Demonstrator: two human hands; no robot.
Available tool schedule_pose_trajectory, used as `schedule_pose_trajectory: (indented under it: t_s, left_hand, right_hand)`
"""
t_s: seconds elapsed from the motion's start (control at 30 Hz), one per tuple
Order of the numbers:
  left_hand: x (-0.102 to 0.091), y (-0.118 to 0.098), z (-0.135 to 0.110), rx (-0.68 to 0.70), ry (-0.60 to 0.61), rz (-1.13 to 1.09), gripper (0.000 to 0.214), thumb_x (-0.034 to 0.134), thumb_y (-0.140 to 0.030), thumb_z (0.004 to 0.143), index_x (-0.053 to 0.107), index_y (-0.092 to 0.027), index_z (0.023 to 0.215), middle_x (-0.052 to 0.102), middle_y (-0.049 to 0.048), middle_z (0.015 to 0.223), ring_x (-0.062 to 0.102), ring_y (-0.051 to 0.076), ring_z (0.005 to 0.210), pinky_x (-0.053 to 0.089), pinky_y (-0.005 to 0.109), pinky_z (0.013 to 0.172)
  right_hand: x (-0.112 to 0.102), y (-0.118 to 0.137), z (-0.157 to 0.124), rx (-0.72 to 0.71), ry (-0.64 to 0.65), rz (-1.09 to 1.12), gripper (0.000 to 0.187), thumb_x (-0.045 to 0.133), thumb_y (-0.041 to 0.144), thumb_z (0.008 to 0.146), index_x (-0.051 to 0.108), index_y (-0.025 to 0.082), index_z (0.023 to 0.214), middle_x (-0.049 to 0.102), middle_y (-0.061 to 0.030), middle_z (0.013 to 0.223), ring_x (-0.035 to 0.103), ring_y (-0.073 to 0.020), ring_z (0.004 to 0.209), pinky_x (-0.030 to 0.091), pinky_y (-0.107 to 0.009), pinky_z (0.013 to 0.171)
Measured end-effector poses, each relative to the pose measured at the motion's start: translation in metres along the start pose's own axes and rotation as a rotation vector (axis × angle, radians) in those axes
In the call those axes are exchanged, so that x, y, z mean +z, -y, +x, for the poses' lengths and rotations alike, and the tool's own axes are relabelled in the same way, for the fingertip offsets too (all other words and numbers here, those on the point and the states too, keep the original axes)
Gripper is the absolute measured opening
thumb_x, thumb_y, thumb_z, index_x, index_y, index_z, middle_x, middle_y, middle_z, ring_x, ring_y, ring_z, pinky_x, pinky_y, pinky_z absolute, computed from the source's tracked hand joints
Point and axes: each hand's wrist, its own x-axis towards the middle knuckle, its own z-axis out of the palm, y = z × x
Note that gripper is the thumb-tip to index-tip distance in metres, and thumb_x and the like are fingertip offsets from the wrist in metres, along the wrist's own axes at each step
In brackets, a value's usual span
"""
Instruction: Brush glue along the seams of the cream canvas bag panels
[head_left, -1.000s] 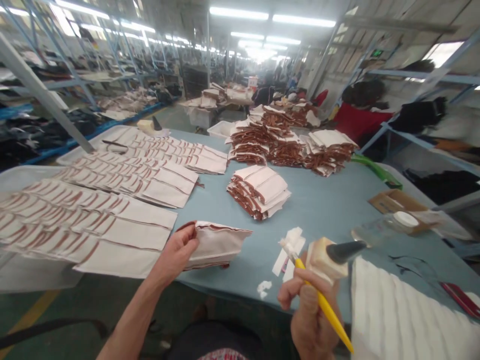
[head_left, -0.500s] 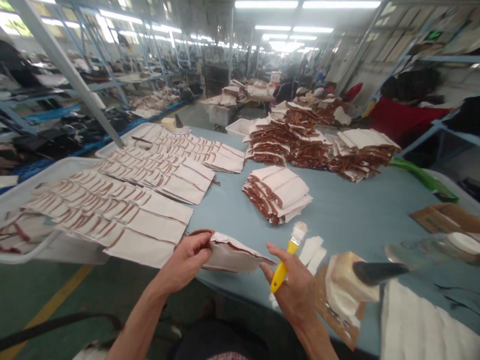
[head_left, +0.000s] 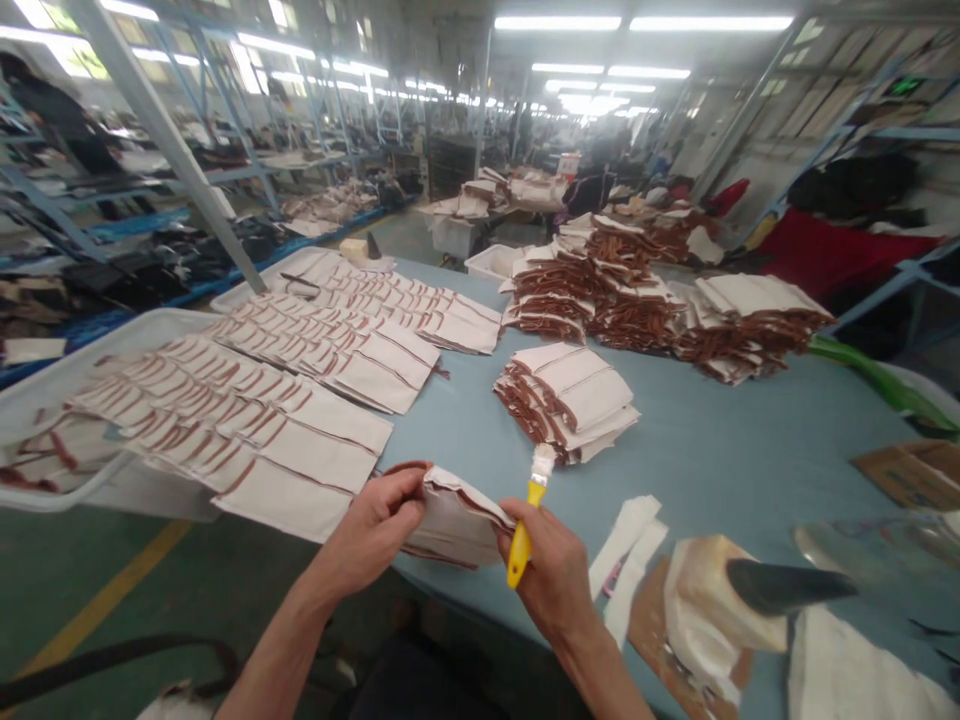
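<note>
My left hand [head_left: 384,525] pinches one end of a folded cream fabric piece [head_left: 457,520] with brown edging, holding it above the table's front edge. My right hand [head_left: 551,565] is closed round a paintbrush [head_left: 526,530] with a yellow handle, its pale bristles pointing away from me. The right fingers also touch the fabric piece's other end; whether they grip it is partly hidden. Left of my hands lie overlapping rows of similar cream pieces [head_left: 300,430]. A small stack of pieces [head_left: 577,395] sits beyond the brush tip.
Tall brown-and-cream stacks [head_left: 600,290] stand at the back of the blue-grey table [head_left: 720,450]. At right are white strips [head_left: 626,560], a cream container [head_left: 720,590] with a black spout on brown board, and a clear jar [head_left: 870,545]. A white bin [head_left: 150,325] adjoins the table's left side.
My right hand has moved left with the paintbrush and now meets the fabric piece's right end. The left hand keeps its hold. The view has shifted slightly.
</note>
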Motion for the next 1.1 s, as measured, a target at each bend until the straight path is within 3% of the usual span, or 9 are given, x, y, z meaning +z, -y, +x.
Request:
schedule_pose_trajectory:
  t_s: [0.17, 0.57, 0.77, 0.9, 0.97, 1.1]
  left_hand:
    - [-0.015, 0.007, 0.018, 0.054, -0.016, 0.035, 0.022, 0.052, -0.025, 0.084, 0.073, -0.02, 0.081, 0.072, 0.0046, 0.091, 0.067, 0.024, 0.089, 0.052, 0.031, 0.082]
    - [-0.083, 0.044, 0.062, 0.099, -0.025, -0.058, 0.021, 0.049, -0.022, 0.086, 0.07, -0.021, 0.083, 0.07, 0.0034, 0.086, 0.066, 0.022, 0.083, 0.053, 0.029, 0.077]
    - [-0.09, 0.064, 0.076, 0.11, -0.104, -0.03, 0.022, 0.05, -0.025, 0.086, 0.071, -0.022, 0.084, 0.077, 0.0056, 0.092, 0.072, 0.025, 0.093, 0.058, 0.03, 0.085]
    - [-0.093, 0.073, 0.08, 0.105, -0.071, -0.012, 0.025, 0.053, -0.03, 0.089, 0.077, -0.024, 0.087, 0.08, 0.0052, 0.091, 0.075, 0.026, 0.094, 0.061, 0.028, 0.081]
    - [-0.092, 0.079, 0.083, 0.095, -0.075, 0.0, 0.028, 0.055, -0.035, 0.09, 0.08, -0.024, 0.093, 0.082, 0.0066, 0.097, 0.078, 0.028, 0.099, 0.063, 0.03, 0.084]
    - [-0.086, 0.091, 0.092, 0.034, -0.191, 0.013, 0.042, 0.062, -0.046, 0.084, 0.083, -0.023, 0.113, 0.085, 0.0082, 0.112, 0.08, 0.031, 0.11, 0.064, 0.036, 0.098]
  right_hand:
    - [0.015, 0.008, 0.026, -0.018, -0.03, 0.013, 0.014, 0.061, 0.023, 0.103, 0.073, 0.019, 0.11, 0.081, -0.006, 0.086, 0.077, -0.0217, 0.071, 0.055, -0.029, 0.065]
    - [0.06, 0.037, 0.101, -0.071, 0.035, -0.032, 0.02, 0.056, 0.016, 0.102, 0.075, 0.02, 0.104, 0.079, -0.0033, 0.076, 0.074, -0.0171, 0.064, 0.048, -0.024, 0.063]
    - [0.076, 0.041, 0.111, -0.032, 0.037, -0.082, 0.02, 0.056, 0.012, 0.097, 0.073, 0.02, 0.103, 0.077, -0.0016, 0.075, 0.074, -0.0171, 0.064, 0.048, -0.024, 0.063]
    - [0.079, 0.042, 0.114, 0.003, 0.018, -0.132, 0.02, 0.055, 0.012, 0.096, 0.072, 0.021, 0.102, 0.076, -0.0007, 0.074, 0.074, -0.0177, 0.064, 0.048, -0.025, 0.063]
    - [0.077, 0.041, 0.117, 0.008, 0.021, -0.146, 0.019, 0.055, 0.013, 0.096, 0.071, 0.022, 0.101, 0.075, -0.0001, 0.073, 0.074, -0.0179, 0.064, 0.047, -0.025, 0.062]
    - [0.069, 0.034, 0.123, 0.02, 0.02, -0.141, 0.018, 0.057, 0.013, 0.095, 0.071, 0.023, 0.101, 0.075, 0.0009, 0.073, 0.074, -0.0176, 0.064, 0.048, -0.025, 0.062]
